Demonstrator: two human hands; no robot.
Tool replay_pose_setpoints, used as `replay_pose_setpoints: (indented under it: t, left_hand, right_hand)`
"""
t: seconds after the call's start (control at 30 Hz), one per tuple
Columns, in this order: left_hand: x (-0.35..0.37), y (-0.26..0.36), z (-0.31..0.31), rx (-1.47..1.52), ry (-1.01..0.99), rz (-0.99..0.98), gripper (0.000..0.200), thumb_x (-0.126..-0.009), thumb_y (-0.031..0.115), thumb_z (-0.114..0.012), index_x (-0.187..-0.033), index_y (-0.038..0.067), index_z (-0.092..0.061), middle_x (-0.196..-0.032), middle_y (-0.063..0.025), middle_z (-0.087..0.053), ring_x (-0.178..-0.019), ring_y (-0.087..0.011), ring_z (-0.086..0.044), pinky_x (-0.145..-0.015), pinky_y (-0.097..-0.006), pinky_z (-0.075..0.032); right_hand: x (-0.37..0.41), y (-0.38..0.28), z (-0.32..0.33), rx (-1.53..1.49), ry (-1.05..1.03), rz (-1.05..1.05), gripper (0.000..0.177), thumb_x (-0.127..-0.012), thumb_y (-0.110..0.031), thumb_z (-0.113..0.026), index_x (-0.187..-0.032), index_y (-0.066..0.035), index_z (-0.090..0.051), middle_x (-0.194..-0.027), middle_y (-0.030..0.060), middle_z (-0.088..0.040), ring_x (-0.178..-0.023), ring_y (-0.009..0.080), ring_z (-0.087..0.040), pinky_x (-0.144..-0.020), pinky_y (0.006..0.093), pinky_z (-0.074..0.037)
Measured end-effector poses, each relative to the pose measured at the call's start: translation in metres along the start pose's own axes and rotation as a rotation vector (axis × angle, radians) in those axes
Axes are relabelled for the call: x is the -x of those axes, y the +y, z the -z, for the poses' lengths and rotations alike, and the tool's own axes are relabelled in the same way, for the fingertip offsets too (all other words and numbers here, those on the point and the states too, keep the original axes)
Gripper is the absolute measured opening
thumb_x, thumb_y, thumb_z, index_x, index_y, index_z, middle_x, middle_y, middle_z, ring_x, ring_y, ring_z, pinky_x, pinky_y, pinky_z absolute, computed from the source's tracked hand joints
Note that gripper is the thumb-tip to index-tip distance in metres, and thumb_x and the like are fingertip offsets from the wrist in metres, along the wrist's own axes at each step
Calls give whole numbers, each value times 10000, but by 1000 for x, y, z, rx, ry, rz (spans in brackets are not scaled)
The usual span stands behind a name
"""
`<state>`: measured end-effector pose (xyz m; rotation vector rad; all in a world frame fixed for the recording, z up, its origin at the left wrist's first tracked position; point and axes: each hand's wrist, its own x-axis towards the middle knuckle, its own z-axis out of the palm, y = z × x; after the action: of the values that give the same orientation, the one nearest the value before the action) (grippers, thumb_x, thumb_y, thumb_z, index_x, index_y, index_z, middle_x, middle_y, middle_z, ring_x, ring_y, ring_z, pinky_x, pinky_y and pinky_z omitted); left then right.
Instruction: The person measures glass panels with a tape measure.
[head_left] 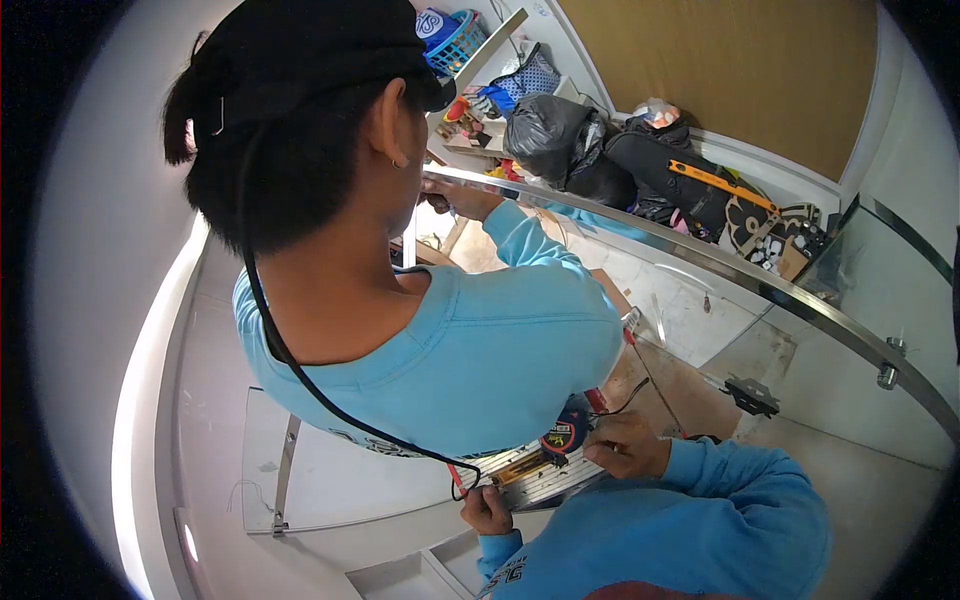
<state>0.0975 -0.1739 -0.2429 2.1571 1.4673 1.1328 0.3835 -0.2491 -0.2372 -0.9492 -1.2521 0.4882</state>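
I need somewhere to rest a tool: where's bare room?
Bare: the pale panel left of your left hand, between its metal bar and the co-worker's back; also the grey surface right of the black bracket, under the curved rail. Crowded: the grate by your right hand, and the bags behind the rail.

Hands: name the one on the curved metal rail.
The co-worker's hand, up past their shoulder; the left hand and right hand are low by the tape measure.

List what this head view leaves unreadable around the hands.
1. Left hand: what its fingers close on; the co-worker's shirt covers most of it.
2. Right hand: whether it grips the tape measure; the fingers curl away from the camera.
3. Co-worker's hand at the rail: its tool, hidden by that person's head.
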Motion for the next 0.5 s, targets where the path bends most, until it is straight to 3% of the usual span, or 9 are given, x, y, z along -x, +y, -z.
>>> replay_pose_setpoints:
  t: [0.5]
  left_hand:
    - [0,9,2,-36,-23,-10,458,-921,379,-483,-642,17,-502,-514,-88,-513,-462,-150,-448,-476,-320,-358]
  right_hand:
    - [6,4,-2,10,8,-5,124,-772,-135,-679,-754,-19,-641,-599,103,-580,-483,234,-572,-448,348,-444]
